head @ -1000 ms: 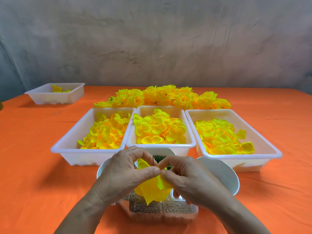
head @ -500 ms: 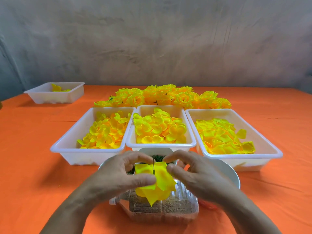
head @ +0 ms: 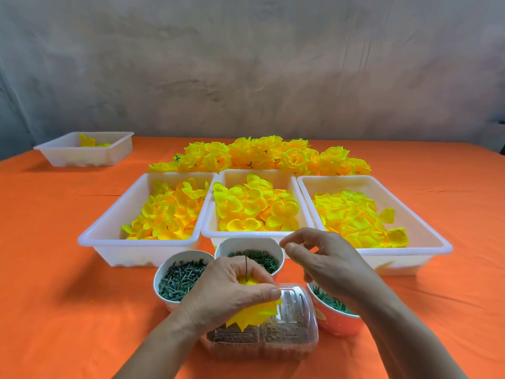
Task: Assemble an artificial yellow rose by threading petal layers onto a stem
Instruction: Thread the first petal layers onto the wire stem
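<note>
My left hand (head: 232, 288) grips a yellow petal layer (head: 255, 313) threaded on a thin dark stem (head: 246, 266) that sticks up between its fingers. Apart from it, my right hand (head: 325, 263) hovers just to the right with loosely curled fingers and nothing visible in it. Three white trays hold loose yellow petals: left (head: 164, 212), middle (head: 251, 206), right (head: 355, 217). Finished yellow roses (head: 262, 155) lie in a row behind the trays.
Two cups of dark green parts stand before the trays, one on the left (head: 177, 274) and one in the middle (head: 254, 257). An orange cup (head: 333, 313) and a clear plastic box (head: 273, 340) sit under the hands. A white tray (head: 84, 149) rests far left on the orange cloth.
My right hand let go of the petal layer and rose to the right. My left hand now holds the flower alone, with the stem poking up through it.
</note>
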The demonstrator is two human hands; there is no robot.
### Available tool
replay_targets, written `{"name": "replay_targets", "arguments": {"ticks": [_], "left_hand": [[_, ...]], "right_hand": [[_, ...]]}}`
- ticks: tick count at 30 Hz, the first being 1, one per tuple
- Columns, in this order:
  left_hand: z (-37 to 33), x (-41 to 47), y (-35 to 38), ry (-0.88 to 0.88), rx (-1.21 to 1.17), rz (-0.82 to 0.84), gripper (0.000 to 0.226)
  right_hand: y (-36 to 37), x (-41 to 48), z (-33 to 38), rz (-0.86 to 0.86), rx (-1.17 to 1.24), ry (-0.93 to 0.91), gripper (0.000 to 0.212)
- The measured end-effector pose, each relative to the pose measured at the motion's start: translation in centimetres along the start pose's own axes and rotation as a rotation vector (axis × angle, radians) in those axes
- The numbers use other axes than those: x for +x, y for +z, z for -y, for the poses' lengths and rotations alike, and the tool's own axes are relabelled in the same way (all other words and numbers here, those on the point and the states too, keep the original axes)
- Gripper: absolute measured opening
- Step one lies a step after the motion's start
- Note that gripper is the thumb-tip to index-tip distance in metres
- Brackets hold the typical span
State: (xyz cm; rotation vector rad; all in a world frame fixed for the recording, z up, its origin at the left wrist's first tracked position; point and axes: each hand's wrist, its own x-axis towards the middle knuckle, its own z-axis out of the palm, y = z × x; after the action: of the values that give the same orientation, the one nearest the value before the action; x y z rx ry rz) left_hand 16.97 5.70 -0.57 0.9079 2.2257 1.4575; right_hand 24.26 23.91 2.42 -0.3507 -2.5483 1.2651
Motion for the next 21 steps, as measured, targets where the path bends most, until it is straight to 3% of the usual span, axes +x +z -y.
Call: {"name": "replay_targets", "arguments": {"ticks": [8,15,21], "left_hand": [[0.9,-0.5,1.2,-0.005,0.016,-0.089,0.013],[1.2,-0.5,1.6,0.039,0.075,-0.157,0.005],[1.5,-0.5,1.7,0.048,0.104,-0.184,0.007]], "right_hand": [[-2.9,4.7,-2.2,-0.138,-0.118,0.107,0.018],[-5.7,11.8,-6.9,-0.255,-0.252,0.350,0.037],[-3.3,13.3,-8.6,-0.214,-0.096,0.441,0.018]]}}
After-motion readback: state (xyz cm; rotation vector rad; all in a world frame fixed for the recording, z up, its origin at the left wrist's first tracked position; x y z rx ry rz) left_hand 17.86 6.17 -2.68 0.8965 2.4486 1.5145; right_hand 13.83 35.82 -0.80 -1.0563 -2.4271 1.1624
